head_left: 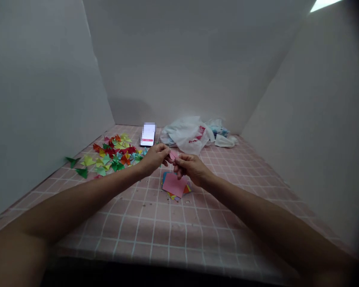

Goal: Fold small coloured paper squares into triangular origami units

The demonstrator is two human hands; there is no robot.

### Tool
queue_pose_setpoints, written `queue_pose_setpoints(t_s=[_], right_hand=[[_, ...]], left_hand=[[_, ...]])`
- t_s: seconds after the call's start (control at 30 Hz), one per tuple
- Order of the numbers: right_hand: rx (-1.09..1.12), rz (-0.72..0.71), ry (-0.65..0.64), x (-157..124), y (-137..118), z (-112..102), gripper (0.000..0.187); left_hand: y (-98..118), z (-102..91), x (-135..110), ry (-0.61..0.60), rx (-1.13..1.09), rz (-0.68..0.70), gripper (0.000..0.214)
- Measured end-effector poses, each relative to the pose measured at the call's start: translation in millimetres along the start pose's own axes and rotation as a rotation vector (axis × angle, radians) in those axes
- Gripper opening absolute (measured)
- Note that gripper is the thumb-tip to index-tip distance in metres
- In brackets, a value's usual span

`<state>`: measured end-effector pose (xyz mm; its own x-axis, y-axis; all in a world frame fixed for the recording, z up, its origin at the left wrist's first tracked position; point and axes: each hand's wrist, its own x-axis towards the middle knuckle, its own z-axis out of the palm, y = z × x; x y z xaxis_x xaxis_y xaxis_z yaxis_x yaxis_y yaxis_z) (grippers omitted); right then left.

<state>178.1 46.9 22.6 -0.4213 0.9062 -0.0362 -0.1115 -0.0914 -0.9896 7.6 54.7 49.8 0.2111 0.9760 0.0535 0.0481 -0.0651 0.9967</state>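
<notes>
Both my arms reach forward over a pink checked tabletop (155,223). My left hand (156,157) and my right hand (189,167) meet in the air, fingers pinched on a small folded pink paper piece (172,155) held between them. Just below the hands lies a small stack of coloured paper squares (175,185) with a pink sheet on top. To the left, a scatter of folded paper shapes (115,153) in green, yellow, red and blue covers the table.
A phone (148,135) with a lit screen lies behind the folded shapes. A crumpled white plastic bag (190,135) sits at the back, right of the phone. White walls enclose the table on the left, back and right.
</notes>
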Motion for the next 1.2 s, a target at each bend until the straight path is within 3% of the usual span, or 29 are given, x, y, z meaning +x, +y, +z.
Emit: queue_pose_setpoints(t_s=[0.3,0.67,0.77,0.83,1.03,1.2], right_hand=[[-0.034,-0.027,0.107,-24,5,2,0.031],[-0.078,-0.083,0.164,-45,17,13,0.031],[-0.130,-0.091,0.142,-48,16,12,0.027],[-0.234,-0.108,0.057,-50,14,9,0.027],[-0.427,-0.121,-0.064,-53,13,3,0.026],[-0.382,-0.156,-0.003,-55,17,8,0.028]], left_hand=[[-1,3.6,-1,-0.092,0.001,-0.082,0.023],[-15,-14.6,-57,-0.105,0.025,-0.112,0.018],[-24,-13.4,-65,-0.108,-0.020,-0.166,0.017],[-30,-12.3,-67,-0.122,-0.044,-0.206,0.018],[-39,-7.1,-69,-0.269,0.015,-0.209,0.028],[-36,1.4,-76,-0.230,0.006,-0.177,0.031]])
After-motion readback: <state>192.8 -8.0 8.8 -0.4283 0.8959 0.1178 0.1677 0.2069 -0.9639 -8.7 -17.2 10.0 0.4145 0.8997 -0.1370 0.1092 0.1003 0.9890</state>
